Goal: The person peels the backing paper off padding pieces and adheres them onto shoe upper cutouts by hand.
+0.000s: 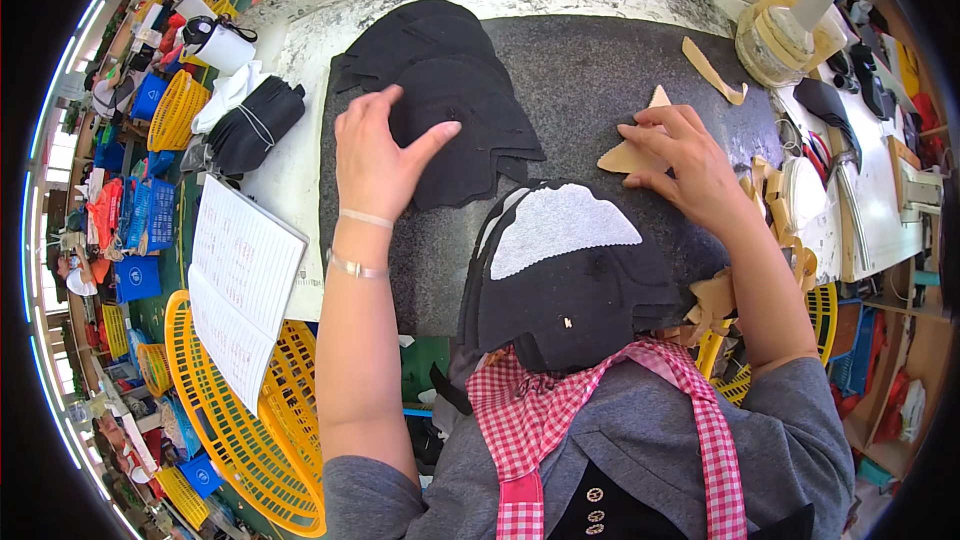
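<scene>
My left hand (375, 155) is open, thumb and fingers spread, at the left edge of a pile of black fabric pieces (455, 90) on the dark work mat. My right hand (690, 165) grips a small tan piece (625, 157) with a zigzag edge, paper-like in look, over the mat's right side. Between my forearms, at the near edge, lies a stack of black cut fabric pieces (555, 310). Its top piece carries a white half-round patch (565, 230) with a serrated rim.
A tan strip (715, 70) lies by a glue pot (785, 35) at the back right. Tan scraps (715, 300) gather beside my right forearm. To the left are an open notebook (245, 270), a tied black bundle (258, 125) and a yellow basket (230, 430).
</scene>
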The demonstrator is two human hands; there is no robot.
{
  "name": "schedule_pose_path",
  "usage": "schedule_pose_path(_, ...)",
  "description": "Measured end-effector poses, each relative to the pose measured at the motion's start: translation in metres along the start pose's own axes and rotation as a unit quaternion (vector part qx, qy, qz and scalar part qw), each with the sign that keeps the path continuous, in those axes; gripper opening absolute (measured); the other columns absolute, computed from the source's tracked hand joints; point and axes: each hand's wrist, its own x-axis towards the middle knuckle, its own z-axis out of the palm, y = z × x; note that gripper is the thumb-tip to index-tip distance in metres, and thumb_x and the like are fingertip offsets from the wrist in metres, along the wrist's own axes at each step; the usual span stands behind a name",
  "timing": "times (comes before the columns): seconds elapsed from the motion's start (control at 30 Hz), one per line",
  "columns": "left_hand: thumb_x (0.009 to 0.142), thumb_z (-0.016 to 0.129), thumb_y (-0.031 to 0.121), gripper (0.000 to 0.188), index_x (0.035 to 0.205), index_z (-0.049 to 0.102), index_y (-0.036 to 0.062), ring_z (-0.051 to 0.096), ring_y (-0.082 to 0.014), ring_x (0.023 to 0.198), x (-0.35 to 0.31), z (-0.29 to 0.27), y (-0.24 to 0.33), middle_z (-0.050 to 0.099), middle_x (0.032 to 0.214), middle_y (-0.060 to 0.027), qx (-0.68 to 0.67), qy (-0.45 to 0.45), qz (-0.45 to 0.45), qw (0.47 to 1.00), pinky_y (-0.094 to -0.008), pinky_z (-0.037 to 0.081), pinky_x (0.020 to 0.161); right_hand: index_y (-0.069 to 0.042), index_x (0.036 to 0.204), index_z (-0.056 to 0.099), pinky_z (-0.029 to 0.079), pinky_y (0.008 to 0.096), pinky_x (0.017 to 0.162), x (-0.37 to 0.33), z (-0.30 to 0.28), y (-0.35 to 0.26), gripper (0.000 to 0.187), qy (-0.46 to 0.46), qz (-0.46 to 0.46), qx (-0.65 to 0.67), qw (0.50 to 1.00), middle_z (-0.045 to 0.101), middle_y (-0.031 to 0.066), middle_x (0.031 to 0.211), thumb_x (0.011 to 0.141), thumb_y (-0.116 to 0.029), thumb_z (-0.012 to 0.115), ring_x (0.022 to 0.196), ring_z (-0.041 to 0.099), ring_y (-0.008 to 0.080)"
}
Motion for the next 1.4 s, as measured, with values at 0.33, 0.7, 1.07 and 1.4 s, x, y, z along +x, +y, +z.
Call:
schedule_pose_path(0.33, 0.093, 0.076, 0.015, 0.018, 0.098, 0.062, 0.0035, 0.067, -0.0202, 0.08, 0.015, 0.001, -0.008, 0.065, 0.083, -0.0101, -0.182, 0.14, -0.035, 0.973, -0.03, 0.052, 0.075, -0.006, 0.091, 0.069, 0.052, 0.0385, 0.074, 0.001, 0.028, 0.008, 0.018, 0.08, -0.036, 0.014, 0.996, 0.063, 0.006, 0.086, 0.075, 0.002, 0.068, 0.086, 0.062, 0.0262)
schedule_pose_path(0.7, 0.095, 0.061, -0.002, 0.042, 0.137, 0.057, -0.0038, 0.059, -0.0279, 0.127, -0.069, -0.061, 0.112, 0.064, 0.134, -0.0163, -0.384, -0.038, -0.036, 0.922, -0.0366, 0.042, 0.112, -0.004, 0.079, 0.058, 0.051, 0.0433, 0.067, -0.017, 0.036, -0.001, 0.022, 0.119, 0.041, 0.116, 0.985, 0.059, 0.0126, 0.079, 0.078, -0.011, 0.079, 0.078, 0.062, 0.035)
schedule_pose_path(1.07, 0.084, 0.074, 0.002, 0.05, 0.132, 0.062, 0.0038, 0.062, -0.0288, 0.096, -0.066, -0.045, 0.128, 0.064, 0.108, -0.0144, -0.039, 0.01, 0.103, 0.994, -0.0354, 0.05, 0.084, -0.004, 0.1, 0.071, 0.053, 0.0318, 0.069, -0.026, -0.037, 0.024, 0.008, 0.252, 0.243, 0.265, 0.899, 0.071, 0.0103, 0.087, 0.093, -0.007, 0.07, 0.073, 0.065, 0.0181)
schedule_pose_path(1.4, 0.098, 0.069, 0.011, 0.018, 0.11, 0.07, -0.0018, 0.074, -0.0108, 0.082, -0.05, -0.04, 0.141, 0.077, 0.089, -0.0085, -0.575, -0.223, -0.126, 0.778, -0.0238, 0.059, 0.071, -0.003, 0.102, 0.074, 0.056, 0.0352, 0.069, 0.012, -0.044, -0.072, 0.035, 0.217, -0.193, 0.168, 0.942, 0.073, 0.0083, 0.101, 0.068, 0.0, 0.077, 0.081, 0.067, 0.0254)
